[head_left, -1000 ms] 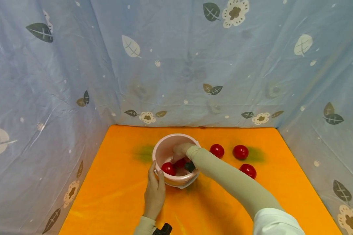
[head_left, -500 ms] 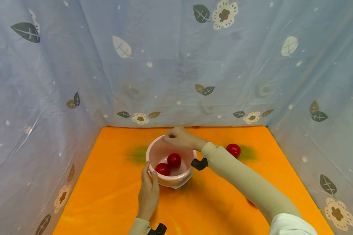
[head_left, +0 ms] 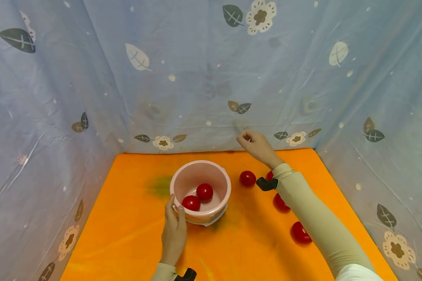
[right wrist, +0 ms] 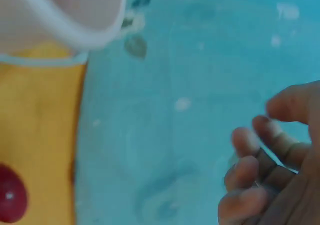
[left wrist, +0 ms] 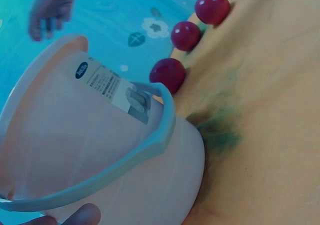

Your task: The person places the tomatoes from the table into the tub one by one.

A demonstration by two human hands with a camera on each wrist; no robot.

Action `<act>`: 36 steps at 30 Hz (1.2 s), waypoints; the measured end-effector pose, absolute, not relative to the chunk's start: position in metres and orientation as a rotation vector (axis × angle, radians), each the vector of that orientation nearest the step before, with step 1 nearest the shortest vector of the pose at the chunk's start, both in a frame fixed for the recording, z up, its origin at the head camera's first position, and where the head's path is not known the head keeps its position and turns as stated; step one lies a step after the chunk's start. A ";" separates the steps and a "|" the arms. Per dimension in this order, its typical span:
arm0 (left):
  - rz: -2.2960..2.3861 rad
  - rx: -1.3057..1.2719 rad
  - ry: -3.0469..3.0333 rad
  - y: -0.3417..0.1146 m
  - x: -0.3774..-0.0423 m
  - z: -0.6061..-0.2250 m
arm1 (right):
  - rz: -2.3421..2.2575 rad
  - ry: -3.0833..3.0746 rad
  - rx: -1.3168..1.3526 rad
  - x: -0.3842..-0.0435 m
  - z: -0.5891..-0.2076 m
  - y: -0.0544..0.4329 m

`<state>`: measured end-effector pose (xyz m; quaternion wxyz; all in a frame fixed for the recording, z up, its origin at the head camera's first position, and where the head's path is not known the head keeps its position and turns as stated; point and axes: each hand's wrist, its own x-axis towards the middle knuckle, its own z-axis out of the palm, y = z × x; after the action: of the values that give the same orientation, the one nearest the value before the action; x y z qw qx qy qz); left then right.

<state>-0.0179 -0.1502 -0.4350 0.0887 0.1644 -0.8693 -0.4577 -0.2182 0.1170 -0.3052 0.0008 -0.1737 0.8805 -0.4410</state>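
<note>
A pink bucket [head_left: 200, 166] with a pale handle [left wrist: 155, 140] stands upright on the orange-covered table. Two shiny red, tomato-like balls, one farther back [head_left: 204, 192] and one nearer [head_left: 191, 203], lie inside on its floor. My left hand [head_left: 174, 236] rests against the bucket's near left side, fingers fairly straight and thumb by the rim. In the left wrist view only its fingertips [left wrist: 85, 215] show, below the handle. My right hand [head_left: 258, 147] hovers right of and behind the bucket, its fingers loosely curled around nothing; the right wrist view shows no object in it.
Several more red balls lie right of the bucket: one close by [head_left: 247, 178], one partly behind my right wrist [head_left: 270, 175], and others [head_left: 280, 203] beside the forearm. A blue leaf-patterned cloth [head_left: 197, 97] walls in the table [head_left: 133, 226] at the back and sides.
My right hand has let go of a red ball inside the bucket, risen out of it and moved right. My left hand stays at the bucket. The head view has turned slightly right.
</note>
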 end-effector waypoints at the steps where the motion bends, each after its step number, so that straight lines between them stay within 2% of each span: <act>1: -1.363 0.489 -2.589 -0.151 -0.018 -0.434 | -1.355 2.762 -0.502 -0.221 -0.310 0.122; 7: -1.363 0.498 -2.595 -0.151 -0.017 -0.434 | -1.059 2.796 -0.375 -0.234 -0.349 0.136; 18: -1.312 0.522 -2.596 -0.147 -0.017 -0.435 | -0.624 2.814 -0.285 -0.242 -0.422 0.132; 36: -1.300 0.546 -2.599 -0.147 -0.018 -0.436 | -0.606 2.684 -0.213 -0.235 -0.473 0.124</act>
<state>-0.0184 -0.1466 -0.4361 0.0924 0.1840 -0.8752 -0.4377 -0.2352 0.1241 -0.4734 0.1896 -0.0757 0.9549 -0.2155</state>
